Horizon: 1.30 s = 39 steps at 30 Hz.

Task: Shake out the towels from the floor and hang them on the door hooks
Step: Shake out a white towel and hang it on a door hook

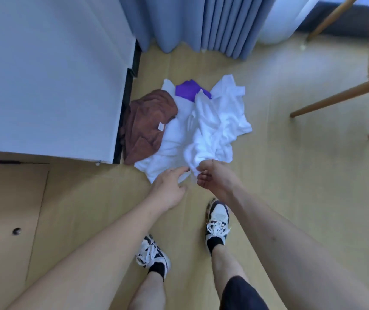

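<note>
Soft, crumpled white terry-cloth towel on top of the pile, matt and fluffy, its folds thick. Next to it a rust-brown towel, the same plush matt cloth, with a small smooth white fabric label stitched on. A purple piece of cloth peeks out, flatter and smoother than the towels. All of it lies on a pale yellow wood-look floor, smooth with a faint sheen. Grey-blue curtain: woven fabric, matt, in heavy pleats. The light wooden chair legs look smooth. The white cabinet panel is flat and matt. Black-and-white trainers with woven white laces.
</note>
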Available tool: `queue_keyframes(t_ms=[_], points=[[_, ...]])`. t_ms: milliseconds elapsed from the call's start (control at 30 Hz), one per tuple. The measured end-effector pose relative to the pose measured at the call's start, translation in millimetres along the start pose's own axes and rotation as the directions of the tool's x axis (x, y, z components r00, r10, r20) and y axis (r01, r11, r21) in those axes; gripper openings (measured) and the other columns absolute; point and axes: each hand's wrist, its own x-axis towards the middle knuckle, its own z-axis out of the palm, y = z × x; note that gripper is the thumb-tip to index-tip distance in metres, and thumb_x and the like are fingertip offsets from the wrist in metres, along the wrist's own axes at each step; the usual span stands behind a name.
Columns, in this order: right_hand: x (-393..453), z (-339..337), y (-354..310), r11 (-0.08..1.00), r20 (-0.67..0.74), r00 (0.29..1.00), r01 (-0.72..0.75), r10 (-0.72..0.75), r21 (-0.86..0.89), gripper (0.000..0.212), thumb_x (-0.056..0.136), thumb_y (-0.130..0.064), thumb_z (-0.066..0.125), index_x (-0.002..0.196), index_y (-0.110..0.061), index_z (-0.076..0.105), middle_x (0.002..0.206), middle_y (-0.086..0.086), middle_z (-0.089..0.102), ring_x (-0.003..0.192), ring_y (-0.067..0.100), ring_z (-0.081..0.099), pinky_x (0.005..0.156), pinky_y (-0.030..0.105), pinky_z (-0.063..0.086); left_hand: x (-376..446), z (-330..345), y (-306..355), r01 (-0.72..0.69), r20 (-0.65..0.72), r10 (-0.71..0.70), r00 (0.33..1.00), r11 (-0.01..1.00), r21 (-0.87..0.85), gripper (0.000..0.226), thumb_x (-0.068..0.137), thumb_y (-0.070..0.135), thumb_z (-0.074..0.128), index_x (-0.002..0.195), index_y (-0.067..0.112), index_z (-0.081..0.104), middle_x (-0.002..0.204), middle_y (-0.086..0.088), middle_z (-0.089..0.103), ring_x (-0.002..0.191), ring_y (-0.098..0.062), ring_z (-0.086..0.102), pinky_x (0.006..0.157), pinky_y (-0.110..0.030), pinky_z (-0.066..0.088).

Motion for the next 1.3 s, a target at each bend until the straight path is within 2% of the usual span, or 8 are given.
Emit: queue_keyframes(t_ms=[233, 400, 600, 700, 833, 1000, 1133, 1300], points=[[-229, 44, -154, 0.885, 0.166, 0.905, 0.419, -0.391, -0.203, 0.008, 0.071, -0.004, 0.06, 0.076, -0.009, 0.061, 0.069, 0.006, 0.05, 0.058, 0.019, 0.043, 0.05, 0.026, 0.041, -115, -135, 163, -0.343, -0.275, 0.336, 0.901, 0.939, 0.021, 0.033, 0.09, 0.036, 0.065, 0.122, 0.028, 0.063, 0.115, 0.002, 0.066, 0.107, -0.022, 0.06, 0.081, -0.035, 0.047], [-385, 32, -204, 0.697, 0.11, 0.726, 0.684, -0.679, -0.216, 0.015, 0.082, 0.001, 0.058, 0.083, -0.009, 0.069, 0.074, 0.01, 0.06, 0.065, 0.02, 0.053, 0.057, 0.03, 0.046, -202, -202, 276, -0.575, -0.282, 0.572, 0.771, 0.814, 0.081, 0.015, 0.087, 0.038, 0.071, 0.086, 0.024, 0.071, 0.076, 0.005, 0.064, 0.076, -0.018, 0.057, 0.062, -0.028, 0.041], [-509, -34, -224, 0.472, -0.008, 0.48, 0.858, -0.877, -0.205, 0.042, 0.087, -0.014, 0.075, 0.126, -0.016, 0.06, 0.104, 0.012, 0.07, 0.09, 0.026, 0.07, 0.075, 0.033, 0.058, -279, -206, 399, -0.723, -0.252, 0.707, 0.661, 0.689, 0.037, 0.033, 0.095, 0.041, 0.061, 0.079, 0.013, 0.071, 0.076, -0.008, 0.066, 0.074, -0.025, 0.061, 0.062, -0.035, 0.046], [-549, -79, -226, 0.368, -0.087, 0.36, 0.872, -0.929, -0.322, 0.043, 0.085, -0.013, 0.078, 0.125, -0.021, 0.063, 0.111, 0.011, 0.068, 0.1, 0.024, 0.07, 0.076, 0.025, 0.06, -310, -187, 459, -0.783, -0.23, 0.755, 0.615, 0.618, -0.064, 0.034, 0.094, 0.044, 0.057, 0.087, 0.016, 0.076, 0.091, -0.01, 0.074, 0.092, -0.03, 0.07, 0.079, -0.043, 0.057], [-595, -155, -224, 0.277, -0.213, 0.218, 0.911, -0.952, -0.306, 0.025, 0.087, -0.021, 0.077, 0.11, -0.013, 0.074, 0.097, 0.003, 0.077, 0.085, 0.01, 0.074, 0.066, 0.019, 0.056, -349, -135, 539, -0.832, -0.124, 0.823, 0.554, 0.542, -0.118, 0.031, 0.092, 0.045, 0.062, 0.091, 0.02, 0.08, 0.096, -0.005, 0.077, 0.098, -0.03, 0.072, 0.092, -0.053, 0.057], [-653, -274, -218, 0.194, -0.346, 0.029, 0.871, -0.938, -0.452, 0.022, 0.089, -0.036, 0.073, 0.103, -0.02, 0.079, 0.093, -0.008, 0.077, 0.087, 0.005, 0.071, 0.075, 0.024, 0.056, -382, -43, 634, -0.859, -0.065, 0.858, 0.51, 0.504, -0.091, 0.023, 0.09, 0.047, 0.064, 0.084, 0.031, 0.08, 0.087, 0.003, 0.075, 0.088, -0.022, 0.07, 0.078, -0.039, 0.055], [-698, -358, -205, 0.189, -0.39, -0.087, 0.766, -0.917, -0.614, 0.033, 0.08, -0.054, 0.076, 0.1, -0.027, 0.075, 0.089, -0.006, 0.075, 0.085, 0.008, 0.07, 0.073, 0.029, 0.06, -406, 37, 702, -0.881, 0.093, 0.885, 0.456, 0.464, -0.095, 0.023, 0.078, 0.031, 0.065, 0.078, 0.011, 0.076, 0.078, -0.008, 0.066, 0.083, -0.024, 0.06, 0.079, -0.046, 0.053], [-729, -452, -186, 0.261, -0.453, -0.249, 0.549, -0.856, -0.794, 0.01, 0.092, -0.034, 0.064, 0.091, -0.027, 0.072, 0.077, -0.004, 0.07, 0.073, 0.012, 0.064, 0.065, 0.029, 0.051, -440, 141, 769, -0.886, 0.235, 0.873, 0.427, 0.456, -0.087, 0.024, 0.091, 0.017, 0.064, 0.073, 0.006, 0.076, 0.077, -0.01, 0.064, 0.075, -0.023, 0.058, 0.07, -0.037, 0.049]])
